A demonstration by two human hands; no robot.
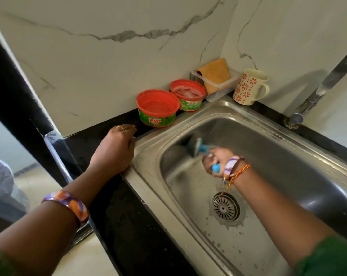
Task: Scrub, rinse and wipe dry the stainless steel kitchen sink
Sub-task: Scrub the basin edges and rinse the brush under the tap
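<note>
The stainless steel sink [188, 124] fills the lower right, with wet soapy spots on its floor around the round drain [226, 208]. My right hand [215, 161] grips the blue handle of a scrub brush [196, 145]; the brush's dark head presses against the sink's far left inner wall and looks blurred. My left hand [115, 148] rests on the black counter at the sink's left rim, fingers loosely curled and holding nothing.
Two red-and-green soap tubs [157, 108] [187, 95] stand on the black counter [128, 216] behind the sink. A clear box with an orange cloth [215, 73] and a patterned mug [250, 87] sit in the corner. The steel tap [323, 84] rises at the right.
</note>
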